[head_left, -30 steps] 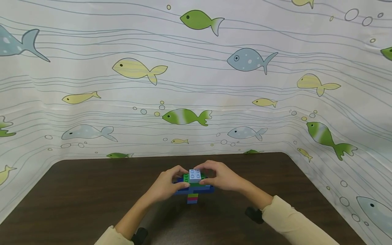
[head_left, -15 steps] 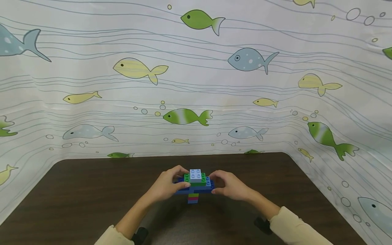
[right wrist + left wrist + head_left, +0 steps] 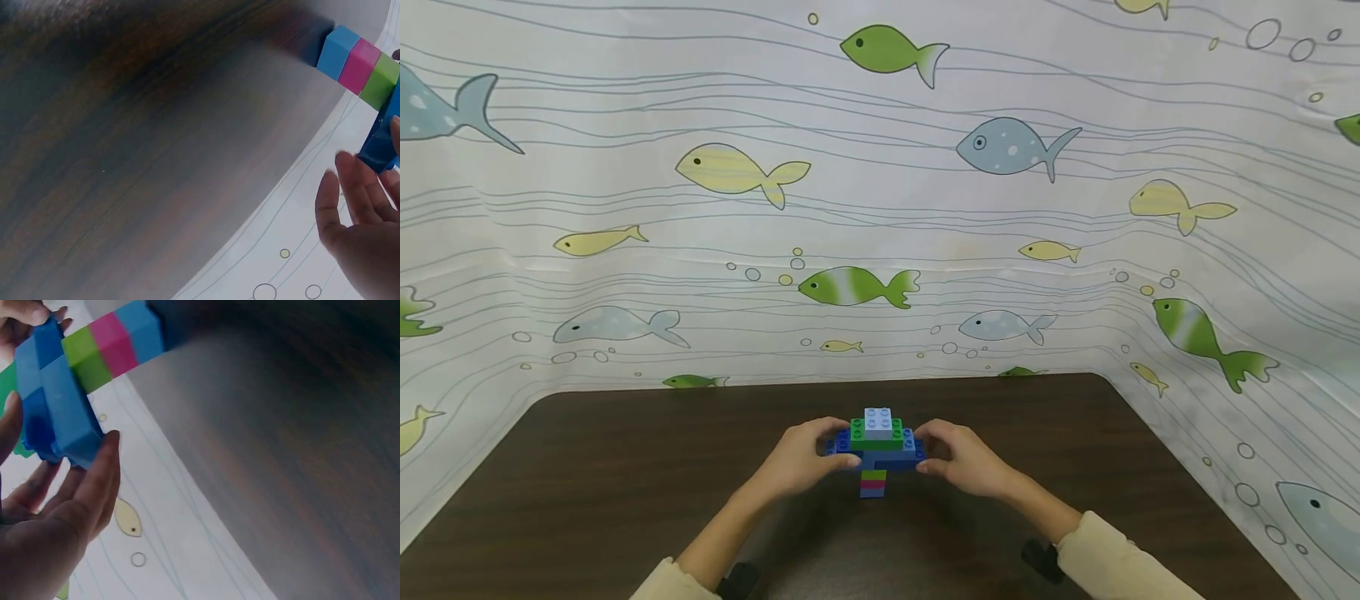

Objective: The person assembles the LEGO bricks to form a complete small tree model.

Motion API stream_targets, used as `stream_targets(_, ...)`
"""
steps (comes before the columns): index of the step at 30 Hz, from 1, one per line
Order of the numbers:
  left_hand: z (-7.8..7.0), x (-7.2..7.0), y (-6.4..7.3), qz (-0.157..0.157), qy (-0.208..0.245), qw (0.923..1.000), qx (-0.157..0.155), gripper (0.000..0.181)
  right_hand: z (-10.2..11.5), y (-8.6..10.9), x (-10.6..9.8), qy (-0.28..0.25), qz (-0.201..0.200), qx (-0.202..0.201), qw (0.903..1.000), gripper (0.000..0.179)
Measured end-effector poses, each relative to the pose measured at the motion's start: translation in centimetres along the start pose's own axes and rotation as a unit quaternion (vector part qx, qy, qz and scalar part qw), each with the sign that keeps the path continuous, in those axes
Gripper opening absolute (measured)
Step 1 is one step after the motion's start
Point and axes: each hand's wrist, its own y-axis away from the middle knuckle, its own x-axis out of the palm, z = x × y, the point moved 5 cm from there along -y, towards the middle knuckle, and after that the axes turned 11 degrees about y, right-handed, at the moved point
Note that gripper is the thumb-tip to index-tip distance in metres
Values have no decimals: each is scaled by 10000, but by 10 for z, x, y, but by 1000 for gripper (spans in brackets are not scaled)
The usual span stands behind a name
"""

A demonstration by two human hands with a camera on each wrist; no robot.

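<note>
A structure of toy building bricks (image 3: 880, 457) stands upright at the far middle of the table. Its narrow stem (image 3: 112, 345) is stacked from blue, pink and lime bricks. Wide blue layers spread above the stem, then a green brick (image 3: 888, 444), with a pale blue brick (image 3: 877, 423) on top. My left hand (image 3: 803, 457) holds the left end of the blue layers, thumb in front and fingers behind. My right hand (image 3: 961, 454) pinches the right end; in the right wrist view its fingertips (image 3: 345, 159) are at the dark blue brick (image 3: 379, 147).
The dark wooden table (image 3: 625, 483) stretches out around the structure. A white covering (image 3: 880, 208) printed with fish rises behind the table and along its sides. Dark wrist bands (image 3: 1041, 560) sit below both hands.
My right hand has moved right and down from beside the pale blue top brick to the right end of the blue layers. The left hand has slid slightly down and left.
</note>
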Motion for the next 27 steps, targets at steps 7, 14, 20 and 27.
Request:
stream_targets(7,9,-6,-2,-183,24,9998,-96,38,-8,-6,-2,-317,-102,282,9990,28)
stream_targets(14,23,-5,-6,-156,11,9994,-308,32,-14,-14,5,-1016,188,483,9935,23)
stream_targets(20,36,2,-6,131,-311,9991,-257,24,-20,-16,16,-1312,463,538,9888,21)
stream_targets(27,41,5,-5,319,-694,9971,19,20,-25,-17,26,-1166,477,605,9902,19)
